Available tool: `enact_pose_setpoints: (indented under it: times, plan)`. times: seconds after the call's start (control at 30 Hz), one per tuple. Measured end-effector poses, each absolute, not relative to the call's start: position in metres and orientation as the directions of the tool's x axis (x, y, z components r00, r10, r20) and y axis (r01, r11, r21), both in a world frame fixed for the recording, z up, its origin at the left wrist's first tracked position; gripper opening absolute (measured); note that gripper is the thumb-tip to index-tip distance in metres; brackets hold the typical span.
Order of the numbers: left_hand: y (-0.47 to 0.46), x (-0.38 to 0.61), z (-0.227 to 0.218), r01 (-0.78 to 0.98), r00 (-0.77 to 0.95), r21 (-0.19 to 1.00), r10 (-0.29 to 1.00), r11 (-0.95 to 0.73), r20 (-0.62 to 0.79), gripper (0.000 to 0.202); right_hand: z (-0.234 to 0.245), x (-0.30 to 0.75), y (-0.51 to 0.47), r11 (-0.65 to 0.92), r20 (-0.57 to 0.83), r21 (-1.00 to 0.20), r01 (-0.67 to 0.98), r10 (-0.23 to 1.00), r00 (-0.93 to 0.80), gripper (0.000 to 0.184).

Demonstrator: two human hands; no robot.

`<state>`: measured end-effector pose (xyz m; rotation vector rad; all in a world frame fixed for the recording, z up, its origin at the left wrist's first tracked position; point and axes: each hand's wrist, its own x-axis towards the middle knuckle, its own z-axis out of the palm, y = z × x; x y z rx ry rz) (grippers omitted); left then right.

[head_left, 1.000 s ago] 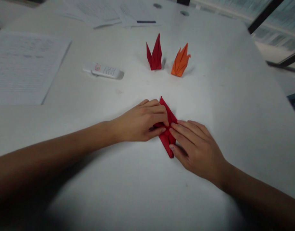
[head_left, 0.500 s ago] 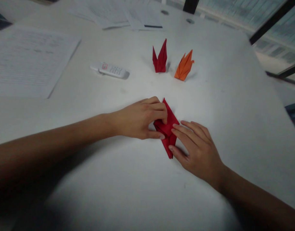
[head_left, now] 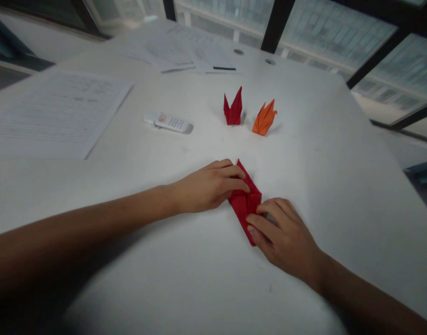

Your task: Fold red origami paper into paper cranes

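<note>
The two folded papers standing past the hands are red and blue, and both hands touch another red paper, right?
One colour is wrong: the head view shows a standing red paper and an orange paper, not blue. The left hand and right hand do touch another red paper.

- White smooth-topped table
- Dark red folded-paper figure with two upright points, standing on the table
- Orange folded-paper figure, tilted, near the red one
- White flat tube with red and dark print, lying flat
- White lined paper sheets at left
- White printed pages, overlapping farther back
- Dark-framed glass window beyond
</note>
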<state>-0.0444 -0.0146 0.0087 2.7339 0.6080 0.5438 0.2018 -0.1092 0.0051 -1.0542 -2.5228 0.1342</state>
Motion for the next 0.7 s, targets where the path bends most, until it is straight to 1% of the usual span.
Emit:
enact_pose_setpoints:
  times: [0.13, 0.23, 0.33, 0.4, 0.5, 0.6, 0.7]
  plan:
    - [-0.015, -0.044, 0.009, 0.33, 0.843, 0.364, 0.446, -0.871, 0.302, 0.03, 0.005, 0.201, -0.109, 0.7, 0.348, -0.27, 0.662, 0.712, -0.61, 0.01]
    - [-0.016, -0.044, 0.009, 0.342, 0.833, 0.386, 0.467, -0.857, 0.298, 0.026, 0.006, 0.201, -0.109, 0.663, 0.356, -0.3, 0.686, 0.745, -0.564, 0.01]
    - [-0.02, -0.045, 0.011, 0.357, 0.83, 0.387, 0.479, -0.85, 0.285, 0.029, 0.006, 0.202, -0.106, 0.6, 0.352, -0.358, 0.715, 0.796, -0.492, 0.012]
    - [-0.023, -0.046, 0.013, 0.329, 0.848, 0.371, 0.444, -0.869, 0.288, 0.027, 0.005, 0.203, -0.104, 0.57, 0.359, -0.397, 0.72, 0.818, -0.449, 0.011]
    - [-0.026, -0.047, 0.017, 0.246, 0.88, 0.33, 0.353, -0.911, 0.318, 0.015, 0.002, 0.205, -0.101, 0.536, 0.387, -0.436, 0.723, 0.837, -0.387, 0.01]
    - [-0.029, -0.047, 0.019, 0.175, 0.899, 0.278, 0.268, -0.945, 0.347, 0.011, 0.001, 0.207, -0.1, 0.471, 0.385, -0.489, 0.734, 0.872, -0.303, 0.019]
    - [-0.032, -0.045, 0.019, 0.147, 0.899, 0.234, 0.229, -0.961, 0.374, 0.012, 0.002, 0.208, -0.098, 0.357, 0.331, -0.592, 0.722, 0.925, -0.185, 0.027]
